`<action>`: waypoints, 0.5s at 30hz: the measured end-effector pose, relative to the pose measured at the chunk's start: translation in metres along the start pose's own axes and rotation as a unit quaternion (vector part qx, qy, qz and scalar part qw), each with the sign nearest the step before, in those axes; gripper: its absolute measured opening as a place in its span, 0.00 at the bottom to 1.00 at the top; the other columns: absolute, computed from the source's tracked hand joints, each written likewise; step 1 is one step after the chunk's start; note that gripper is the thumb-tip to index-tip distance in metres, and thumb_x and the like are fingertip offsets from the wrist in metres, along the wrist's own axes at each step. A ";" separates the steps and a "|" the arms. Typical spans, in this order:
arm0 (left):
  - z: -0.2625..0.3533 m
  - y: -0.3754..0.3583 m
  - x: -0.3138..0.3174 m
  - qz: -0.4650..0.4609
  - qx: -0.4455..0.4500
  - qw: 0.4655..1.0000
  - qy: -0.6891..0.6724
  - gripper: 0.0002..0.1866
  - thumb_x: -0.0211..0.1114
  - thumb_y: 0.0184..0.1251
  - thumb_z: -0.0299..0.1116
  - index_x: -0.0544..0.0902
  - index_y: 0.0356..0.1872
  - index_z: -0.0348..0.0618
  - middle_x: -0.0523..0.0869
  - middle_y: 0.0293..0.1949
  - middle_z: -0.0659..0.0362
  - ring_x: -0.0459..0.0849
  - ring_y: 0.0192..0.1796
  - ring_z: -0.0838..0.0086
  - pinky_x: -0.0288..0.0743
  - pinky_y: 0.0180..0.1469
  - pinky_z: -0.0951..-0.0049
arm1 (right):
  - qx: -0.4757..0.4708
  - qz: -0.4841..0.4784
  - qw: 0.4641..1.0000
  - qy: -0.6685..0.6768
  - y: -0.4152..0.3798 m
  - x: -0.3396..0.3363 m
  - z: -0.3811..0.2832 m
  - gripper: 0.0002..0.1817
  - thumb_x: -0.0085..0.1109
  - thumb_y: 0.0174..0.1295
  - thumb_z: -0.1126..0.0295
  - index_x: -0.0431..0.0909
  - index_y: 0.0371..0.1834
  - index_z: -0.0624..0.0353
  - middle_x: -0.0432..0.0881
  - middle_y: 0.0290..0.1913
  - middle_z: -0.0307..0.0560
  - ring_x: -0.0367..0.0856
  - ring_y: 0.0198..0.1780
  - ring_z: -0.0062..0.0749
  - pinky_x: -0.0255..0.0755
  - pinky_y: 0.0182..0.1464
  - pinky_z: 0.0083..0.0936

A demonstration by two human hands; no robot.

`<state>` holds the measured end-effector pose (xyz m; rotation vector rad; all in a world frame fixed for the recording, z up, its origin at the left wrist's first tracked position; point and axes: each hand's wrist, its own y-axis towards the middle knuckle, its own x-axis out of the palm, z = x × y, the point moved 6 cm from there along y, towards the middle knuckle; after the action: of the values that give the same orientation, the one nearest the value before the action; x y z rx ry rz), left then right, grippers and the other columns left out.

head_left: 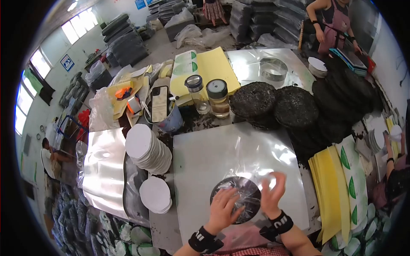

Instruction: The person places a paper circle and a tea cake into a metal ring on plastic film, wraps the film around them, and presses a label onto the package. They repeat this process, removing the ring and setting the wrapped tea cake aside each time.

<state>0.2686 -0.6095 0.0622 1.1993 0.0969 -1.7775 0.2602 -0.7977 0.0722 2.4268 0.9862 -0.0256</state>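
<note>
A dark round cake (246, 210) under crinkled clear plastic film (245, 193) lies at the near edge of a shiny metal sheet (205, 158). My left hand (222, 208) rests over the left side of the film, fingers spread. At the cake's right edge, my right hand (271, 194) is raised with its fingers bent and apart from the thumb; no held thing shows there. Both wrists wear black bands. To the left stand a tall stack of round white paper discs (147, 149) and a lower stack of similar discs (155, 194).
Black round cakes (297, 106) are piled at the right rear. Two lidded glass jars (218, 98), a phone (159, 104) on a bucket (171, 119), and a metal ring (273, 69) stand behind. Yellow sheets (329, 187) lie at right. Co-workers (337, 25) are nearby.
</note>
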 end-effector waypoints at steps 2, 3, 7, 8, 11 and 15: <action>-0.010 -0.011 0.012 -0.016 -0.038 0.998 -0.043 0.33 0.80 0.53 0.45 0.78 0.58 0.41 0.82 0.60 0.51 0.78 0.66 0.55 0.66 0.71 0.50 | 0.297 -0.044 0.912 0.280 0.008 0.039 0.082 0.15 0.44 0.80 0.58 0.71 0.50 0.60 0.77 0.42 0.39 0.76 0.44 0.22 0.74 0.52 0.27; -0.015 -0.015 0.014 -0.007 -0.082 0.992 -0.091 0.35 0.81 0.52 0.47 0.77 0.59 0.40 0.82 0.59 0.51 0.79 0.65 0.56 0.67 0.71 0.51 | 0.338 -0.124 0.846 0.393 -0.002 0.065 0.118 0.21 0.39 0.81 0.52 0.72 0.57 0.60 0.81 0.50 0.42 0.78 0.54 0.27 0.73 0.59 0.30; -0.026 -0.006 -0.021 0.144 -0.139 0.951 -0.237 0.38 0.82 0.50 0.54 0.77 0.55 0.39 0.82 0.48 0.56 0.82 0.52 0.61 0.74 0.60 0.57 | -0.107 -0.377 0.878 0.276 -0.017 0.052 -0.019 0.23 0.44 0.78 0.53 0.79 0.60 0.59 0.84 0.56 0.52 0.82 0.59 0.41 0.74 0.62 0.37; -0.031 -0.008 -0.030 0.197 -0.106 0.941 -0.253 0.36 0.82 0.50 0.54 0.78 0.53 0.39 0.82 0.47 0.57 0.81 0.51 0.62 0.74 0.60 0.58 | -0.124 -0.388 0.869 0.281 -0.034 0.047 -0.008 0.20 0.49 0.76 0.55 0.82 0.55 0.59 0.86 0.52 0.51 0.84 0.56 0.42 0.75 0.59 0.37; -0.024 -0.010 -0.011 0.045 -0.028 0.985 -0.167 0.17 0.74 0.56 0.37 0.83 0.43 0.38 0.78 0.48 0.51 0.77 0.52 0.55 0.73 0.58 0.58 | 0.050 -0.297 0.921 0.249 -0.033 0.027 0.010 0.10 0.60 0.68 0.65 0.84 0.43 0.60 0.86 0.42 0.49 0.85 0.46 0.44 0.77 0.53 0.35; -0.008 -0.007 0.011 0.009 -0.103 0.994 -0.028 0.18 0.68 0.55 0.23 0.80 0.49 0.37 0.76 0.54 0.46 0.75 0.56 0.49 0.73 0.58 0.54 | -0.086 -0.320 0.943 -0.033 -0.041 0.026 -0.021 0.06 0.65 0.56 0.79 0.80 0.36 0.61 0.84 0.38 0.48 0.82 0.39 0.46 0.77 0.43 0.35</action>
<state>0.2686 -0.6089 0.0465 0.9988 0.2306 -1.7370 0.2488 -0.7460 0.0666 1.8459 1.6264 -0.2346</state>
